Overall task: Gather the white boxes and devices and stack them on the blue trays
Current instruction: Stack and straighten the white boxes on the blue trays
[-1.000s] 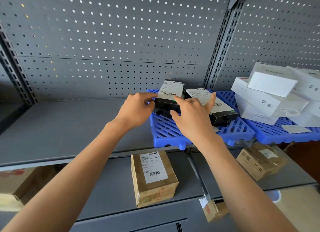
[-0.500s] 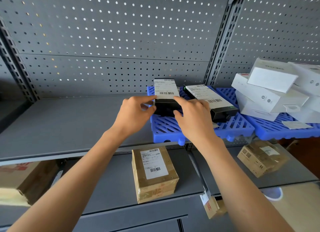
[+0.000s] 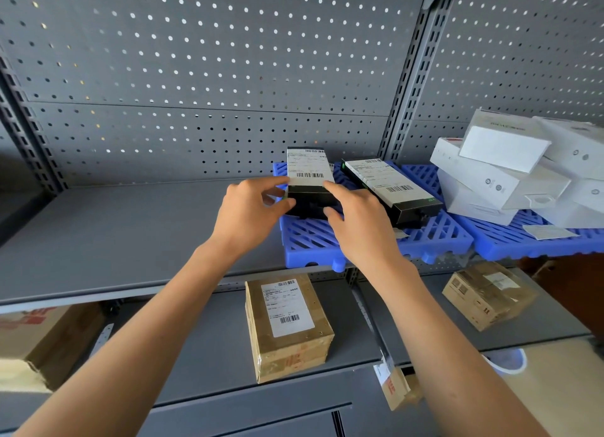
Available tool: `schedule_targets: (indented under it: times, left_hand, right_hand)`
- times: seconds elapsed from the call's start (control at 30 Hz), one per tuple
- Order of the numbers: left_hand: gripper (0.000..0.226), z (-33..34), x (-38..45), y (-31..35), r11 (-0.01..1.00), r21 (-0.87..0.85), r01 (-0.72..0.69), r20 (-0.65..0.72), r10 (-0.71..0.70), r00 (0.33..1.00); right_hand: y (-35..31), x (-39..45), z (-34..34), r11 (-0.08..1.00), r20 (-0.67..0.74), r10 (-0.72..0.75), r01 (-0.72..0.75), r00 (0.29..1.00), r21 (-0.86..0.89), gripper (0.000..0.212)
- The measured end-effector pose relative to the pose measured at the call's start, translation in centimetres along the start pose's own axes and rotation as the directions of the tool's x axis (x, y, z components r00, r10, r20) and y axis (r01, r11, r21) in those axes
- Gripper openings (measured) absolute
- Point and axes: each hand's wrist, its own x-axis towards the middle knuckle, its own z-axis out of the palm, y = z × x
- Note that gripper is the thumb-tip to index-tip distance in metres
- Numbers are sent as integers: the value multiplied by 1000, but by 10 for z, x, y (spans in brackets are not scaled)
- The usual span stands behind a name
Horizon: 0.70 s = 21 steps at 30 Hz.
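A black device with a white barcode label [image 3: 309,175] lies on the left blue tray [image 3: 327,247] on the upper shelf. My left hand [image 3: 251,213] pinches its near left corner between thumb and fingers. My right hand [image 3: 358,222] grips its near right corner, index finger on the label. A second black labelled device [image 3: 389,185] lies at an angle just to the right on the same tray. Several white boxes [image 3: 503,172] are piled on the right blue tray [image 3: 523,244].
Grey perforated back panels and an upright post [image 3: 405,87] stand behind the shelf. Bare grey shelf [image 3: 114,230] stretches left of the trays. On the lower shelf sit a taped brown parcel [image 3: 287,329], another parcel [image 3: 490,296] at the right and a carton [image 3: 42,342] at the left.
Both hands have turned the left device so it lies straight, pointing toward the back panel. My right hand has drawn off the second device and now holds only the left one.
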Motion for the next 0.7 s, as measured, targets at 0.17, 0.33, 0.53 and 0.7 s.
schedule_targets:
  times: [0.17, 0.33, 0.53, 0.7]
  left_hand:
    - [39, 0, 0, 0, 1000, -9, 25, -1, -25, 1000]
    - [39, -1, 0, -2, 1000, 0, 30, 9, -30, 1000]
    - [36, 2, -1, -5, 999, 34, 6, -14, -5, 1000]
    - [35, 5, -5, -1, 999, 28, 19, -23, -18, 1000]
  right_hand:
    - [0, 0, 2, 1000, -14, -6, 6, 1000, -9, 50]
    - [-4, -2, 4, 998, -71, -48, 44, 996, -55, 49]
    - [-3, -1, 9, 991, -67, -22, 13, 997, -131, 49]
    - [-1, -2, 7, 990, -87, -44, 32, 995, -140, 49]
